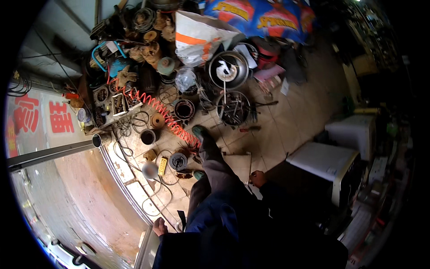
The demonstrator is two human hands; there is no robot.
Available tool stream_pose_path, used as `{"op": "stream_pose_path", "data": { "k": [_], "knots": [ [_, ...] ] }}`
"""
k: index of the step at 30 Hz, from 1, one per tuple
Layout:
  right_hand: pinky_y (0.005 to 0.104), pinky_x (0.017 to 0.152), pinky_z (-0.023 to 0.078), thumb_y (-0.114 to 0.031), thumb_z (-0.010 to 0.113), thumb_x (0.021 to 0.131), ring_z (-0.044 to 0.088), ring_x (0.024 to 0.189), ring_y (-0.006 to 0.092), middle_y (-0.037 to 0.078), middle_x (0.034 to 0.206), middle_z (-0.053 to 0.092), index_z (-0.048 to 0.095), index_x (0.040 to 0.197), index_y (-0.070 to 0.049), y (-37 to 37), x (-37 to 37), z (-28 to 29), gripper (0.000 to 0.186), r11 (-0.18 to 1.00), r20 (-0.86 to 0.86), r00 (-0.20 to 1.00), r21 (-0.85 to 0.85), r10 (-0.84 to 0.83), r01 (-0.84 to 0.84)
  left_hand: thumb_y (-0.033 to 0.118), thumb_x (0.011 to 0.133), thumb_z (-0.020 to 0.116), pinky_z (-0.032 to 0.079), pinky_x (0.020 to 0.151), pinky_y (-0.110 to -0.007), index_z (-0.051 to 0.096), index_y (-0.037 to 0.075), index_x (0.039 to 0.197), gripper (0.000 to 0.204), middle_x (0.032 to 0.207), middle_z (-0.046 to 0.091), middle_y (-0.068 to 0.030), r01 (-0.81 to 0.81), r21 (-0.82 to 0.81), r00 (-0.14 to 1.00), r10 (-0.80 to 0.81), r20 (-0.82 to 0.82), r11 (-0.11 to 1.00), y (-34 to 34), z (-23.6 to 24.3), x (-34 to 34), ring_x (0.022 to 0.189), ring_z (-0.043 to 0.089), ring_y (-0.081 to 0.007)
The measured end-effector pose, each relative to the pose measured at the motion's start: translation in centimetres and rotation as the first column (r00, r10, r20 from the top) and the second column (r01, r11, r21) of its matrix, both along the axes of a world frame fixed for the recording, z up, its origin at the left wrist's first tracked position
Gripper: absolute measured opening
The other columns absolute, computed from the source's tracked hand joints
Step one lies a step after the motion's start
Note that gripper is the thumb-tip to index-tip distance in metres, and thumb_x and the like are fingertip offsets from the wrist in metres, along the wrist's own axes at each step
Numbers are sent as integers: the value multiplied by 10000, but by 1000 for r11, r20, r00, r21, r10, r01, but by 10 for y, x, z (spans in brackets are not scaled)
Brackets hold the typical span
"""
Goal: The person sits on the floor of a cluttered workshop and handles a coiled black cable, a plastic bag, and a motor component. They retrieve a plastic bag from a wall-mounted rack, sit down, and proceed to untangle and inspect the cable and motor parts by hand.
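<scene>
One left hand (160, 227), one right hand (257, 179), two green shoes (200, 131); two round metal bowls (244, 77), one coiled red hose (179, 130), one yellow power strip (163, 166); one striped white sack (193, 37), one clear plastic bag (185, 80); two pale boxy cases (321, 158), at least three hollow cylinders (184, 117)

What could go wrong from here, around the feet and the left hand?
The forward green shoe could catch the red coiled hose right beside it. A step might snag the cable looped near the yellow power strip. The left hand might knock the metal frame, which looks close.
</scene>
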State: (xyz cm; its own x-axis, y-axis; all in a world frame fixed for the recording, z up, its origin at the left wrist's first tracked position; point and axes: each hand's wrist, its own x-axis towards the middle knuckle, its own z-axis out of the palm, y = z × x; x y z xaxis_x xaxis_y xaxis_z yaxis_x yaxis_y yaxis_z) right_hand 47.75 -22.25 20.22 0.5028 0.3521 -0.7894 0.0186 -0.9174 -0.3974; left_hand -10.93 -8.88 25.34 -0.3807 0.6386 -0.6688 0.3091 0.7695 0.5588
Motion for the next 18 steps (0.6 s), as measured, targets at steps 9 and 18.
{"op": "stream_pose_path", "data": {
  "k": [9,18],
  "knots": [
    [373,577,587,-209,684,853,717,638,245,182,828,718,661,1044,66,-96,-66,55,336,979,13,980,-53,-198,198,251,856,663,466,526,-326,689,-55,985,333,756,659,-82,797,-192,520,-812,-265,572,-29,-46,-79,606,587,-157],
    [379,569,590,-182,682,846,724,673,254,197,879,708,645,1070,56,-153,-59,52,329,902,-20,902,-22,-432,431,239,856,634,506,557,-378,691,-22,882,268,726,672,-113,963,58,266,-879,-396,265,17,-77,-77,622,629,-199]
  ]
}}
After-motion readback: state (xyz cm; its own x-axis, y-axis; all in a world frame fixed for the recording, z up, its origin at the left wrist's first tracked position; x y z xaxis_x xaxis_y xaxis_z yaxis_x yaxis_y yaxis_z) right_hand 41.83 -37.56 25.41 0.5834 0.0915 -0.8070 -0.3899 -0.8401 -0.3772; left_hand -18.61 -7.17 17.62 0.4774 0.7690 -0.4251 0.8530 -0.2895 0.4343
